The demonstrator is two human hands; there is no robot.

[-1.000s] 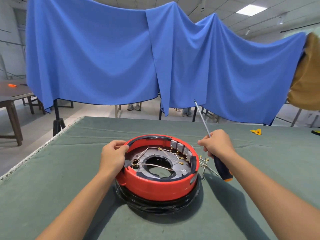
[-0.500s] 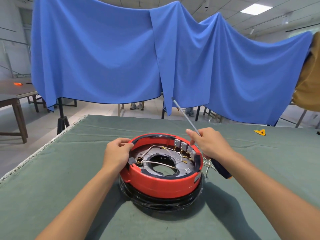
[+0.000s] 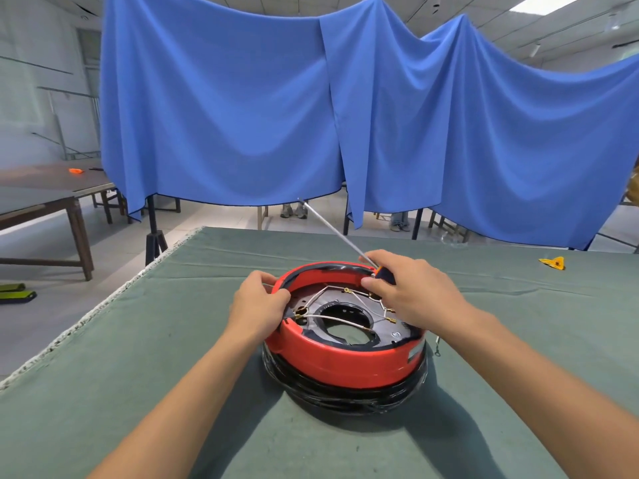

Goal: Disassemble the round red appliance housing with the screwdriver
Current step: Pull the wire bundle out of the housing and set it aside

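Red housing point(image 3: 345, 361): left hand point(image 3: 257, 307) grips its left rim. Right hand point(image 3: 411, 293), clutching screwdriver point(image 3: 337, 233), has shifted from right of housing over its interior; unscrewing likely imminent.

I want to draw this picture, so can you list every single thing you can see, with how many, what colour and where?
Appliance housing: one, red with a black base, middle of the table.
Wires: several, white with gold ends, inside the housing.
Screwdriver: one, silver shaft pointing up and away, dark handle in the right hand.
Table: one, green cloth cover, fills the foreground.
Yellow object: one, far right on the table; too small to identify.
Curtain: blue, hung across the background.
Wooden tables: two, brown, far left.
Orange object: one, on the far left table.
Left hand: gripping the housing's left rim.
Right hand: over the housing's right side, holding the screwdriver.
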